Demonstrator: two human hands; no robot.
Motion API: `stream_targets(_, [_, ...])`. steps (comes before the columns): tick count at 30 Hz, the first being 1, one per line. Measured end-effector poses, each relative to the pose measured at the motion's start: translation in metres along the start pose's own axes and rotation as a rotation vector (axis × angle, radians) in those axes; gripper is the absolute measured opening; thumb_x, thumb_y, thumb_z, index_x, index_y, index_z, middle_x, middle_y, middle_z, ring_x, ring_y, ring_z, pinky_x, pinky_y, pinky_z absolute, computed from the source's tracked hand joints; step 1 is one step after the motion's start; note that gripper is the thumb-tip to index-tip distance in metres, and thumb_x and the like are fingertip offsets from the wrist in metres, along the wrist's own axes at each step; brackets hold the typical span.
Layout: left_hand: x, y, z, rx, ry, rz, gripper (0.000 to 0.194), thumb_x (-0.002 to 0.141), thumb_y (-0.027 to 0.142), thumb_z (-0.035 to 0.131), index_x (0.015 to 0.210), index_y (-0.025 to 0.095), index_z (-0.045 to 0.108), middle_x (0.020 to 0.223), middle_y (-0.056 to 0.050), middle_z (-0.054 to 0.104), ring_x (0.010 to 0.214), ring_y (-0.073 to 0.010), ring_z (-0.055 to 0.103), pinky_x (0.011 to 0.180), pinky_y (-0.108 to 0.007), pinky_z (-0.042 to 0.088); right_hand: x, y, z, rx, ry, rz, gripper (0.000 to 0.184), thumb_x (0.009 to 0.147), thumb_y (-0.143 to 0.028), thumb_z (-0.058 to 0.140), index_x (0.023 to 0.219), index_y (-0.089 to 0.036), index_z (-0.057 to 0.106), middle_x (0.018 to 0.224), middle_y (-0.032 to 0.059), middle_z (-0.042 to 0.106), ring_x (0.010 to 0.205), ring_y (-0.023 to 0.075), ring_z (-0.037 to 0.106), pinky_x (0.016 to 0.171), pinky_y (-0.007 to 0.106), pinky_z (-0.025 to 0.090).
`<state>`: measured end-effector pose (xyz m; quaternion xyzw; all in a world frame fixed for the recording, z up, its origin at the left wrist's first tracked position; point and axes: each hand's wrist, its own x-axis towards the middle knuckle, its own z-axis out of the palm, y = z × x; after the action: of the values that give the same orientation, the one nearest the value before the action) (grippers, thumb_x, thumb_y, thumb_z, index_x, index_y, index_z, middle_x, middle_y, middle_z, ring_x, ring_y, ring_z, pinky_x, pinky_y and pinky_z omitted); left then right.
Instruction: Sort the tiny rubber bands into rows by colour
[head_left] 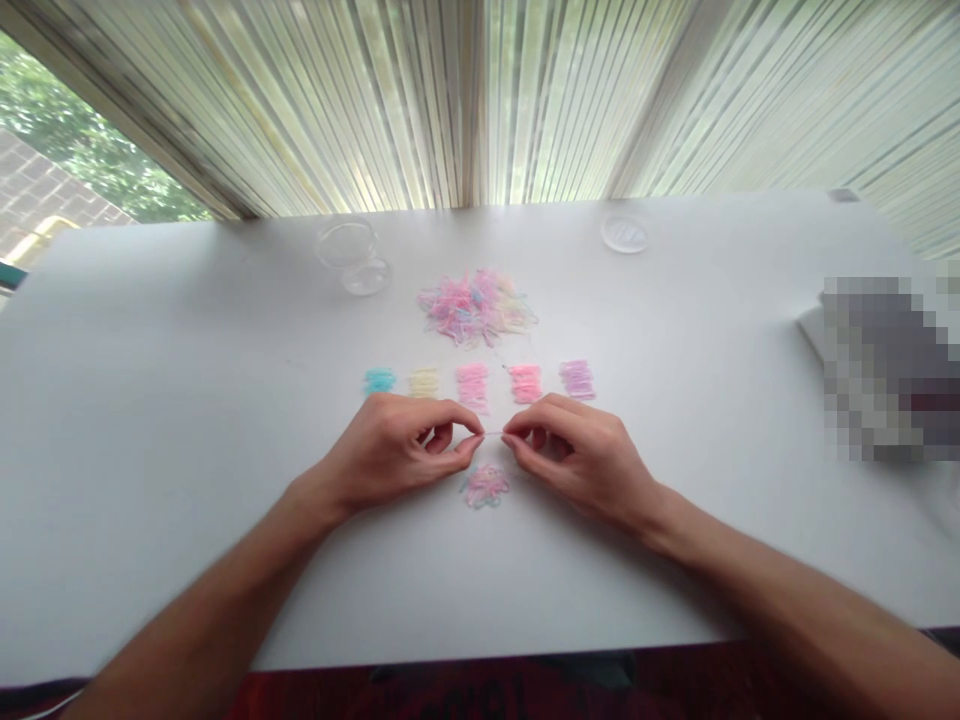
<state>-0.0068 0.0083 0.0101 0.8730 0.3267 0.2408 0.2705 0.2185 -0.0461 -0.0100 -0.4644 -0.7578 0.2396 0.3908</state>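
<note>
My left hand and my right hand both pinch one thin pale pink elastic band, stretched between their fingertips just above the white table. Right below the band lies a small mixed heap of bands. Beyond my hands runs a row of sorted little piles: blue, yellow, light pink, stronger pink and purple. Farther back sits a large mixed pile of pastel bands.
A clear plastic jar lies at the back left of the table, and its round clear lid rests at the back right. A blurred-out object sits at the right edge. Striped blinds hang behind the table.
</note>
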Motion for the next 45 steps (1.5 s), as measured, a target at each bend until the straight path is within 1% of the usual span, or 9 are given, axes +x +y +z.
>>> stream_targets(5, [0.001,-0.004,-0.003,0.071,0.056,-0.038,0.009,0.087,0.021,0.068,0.085,0.019,0.077,0.055,0.006,0.057,0.05,-0.0058,0.048,0.05,-0.017,0.035,-0.002,-0.001,-0.001,0.0,0.024,-0.001,0.008,0.09,-0.012,0.065,0.094,-0.017,0.069,0.076,0.0006,0.067,0.063,0.0101,0.059,0.061,0.021,0.05])
stream_targets(11, [0.0,-0.011,-0.003,0.084,0.039,-0.043,0.01,0.089,0.02,0.069,0.089,0.022,0.079,0.061,0.005,0.066,0.052,-0.0064,0.053,0.052,-0.018,0.037,-0.003,-0.002,-0.004,0.013,-0.007,0.0,0.01,0.089,-0.009,0.064,0.091,-0.017,0.069,0.076,0.0003,0.068,0.063,0.0099,0.06,0.061,0.019,0.05])
stream_targets(18, [0.0,-0.01,-0.004,0.123,0.024,-0.105,0.012,0.092,0.025,0.067,0.09,0.024,0.079,0.059,0.005,0.064,0.052,-0.0073,0.051,0.052,-0.02,0.036,-0.003,-0.003,-0.008,0.018,-0.036,0.03,0.012,0.091,-0.01,0.062,0.092,-0.019,0.07,0.075,0.0008,0.068,0.062,0.011,0.061,0.059,0.021,0.05])
stream_targets(24, [0.001,-0.009,-0.005,0.12,0.017,-0.114,0.012,0.093,0.027,0.067,0.088,0.024,0.078,0.06,0.006,0.065,0.051,-0.0072,0.051,0.053,-0.022,0.038,-0.003,-0.004,-0.01,0.021,-0.06,0.062,0.015,0.091,-0.01,0.06,0.093,-0.021,0.069,0.075,0.0012,0.068,0.062,0.0123,0.062,0.057,0.022,0.052])
stream_targets(32, [0.001,-0.008,-0.006,0.146,0.019,-0.101,0.012,0.093,0.027,0.068,0.088,0.023,0.078,0.059,0.006,0.065,0.051,-0.0069,0.052,0.054,-0.021,0.039,-0.003,-0.004,-0.011,0.024,-0.061,0.074,0.015,0.091,-0.008,0.061,0.094,-0.022,0.068,0.076,0.0008,0.069,0.063,0.0117,0.062,0.058,0.022,0.052])
stream_targets(34, [0.001,-0.007,-0.007,0.15,0.034,-0.076,0.012,0.093,0.026,0.068,0.087,0.023,0.078,0.059,0.006,0.065,0.051,-0.0068,0.052,0.055,-0.021,0.039,-0.004,-0.003,-0.01,0.015,-0.049,0.073,0.015,0.091,-0.009,0.061,0.095,-0.022,0.068,0.075,0.0007,0.069,0.063,0.0124,0.063,0.059,0.023,0.054])
stream_targets(37, [0.002,-0.005,-0.007,0.124,0.046,-0.01,0.012,0.093,0.022,0.067,0.088,0.023,0.077,0.058,0.006,0.064,0.049,-0.0068,0.051,0.054,-0.022,0.04,-0.006,-0.003,-0.009,-0.016,0.004,0.085,0.016,0.091,-0.012,0.063,0.101,-0.023,0.068,0.076,0.0009,0.069,0.063,0.0137,0.064,0.06,0.024,0.056])
stream_targets(40, [0.001,-0.002,-0.006,0.085,0.021,0.027,0.013,0.093,0.019,0.065,0.09,0.024,0.077,0.057,0.005,0.064,0.049,-0.0075,0.052,0.054,-0.022,0.042,-0.006,-0.003,-0.007,-0.028,0.036,0.073,0.019,0.09,-0.013,0.064,0.106,-0.023,0.068,0.08,0.0017,0.072,0.064,0.0141,0.066,0.061,0.025,0.057])
stream_targets(45, [0.001,0.001,-0.002,0.023,0.0,0.04,0.012,0.091,0.017,0.067,0.094,0.023,0.078,0.06,0.005,0.066,0.05,-0.0075,0.054,0.055,-0.022,0.044,-0.003,-0.003,-0.008,0.0,0.013,0.033,0.018,0.09,-0.007,0.061,0.095,-0.022,0.069,0.08,0.0008,0.074,0.066,0.0128,0.067,0.067,0.023,0.058])
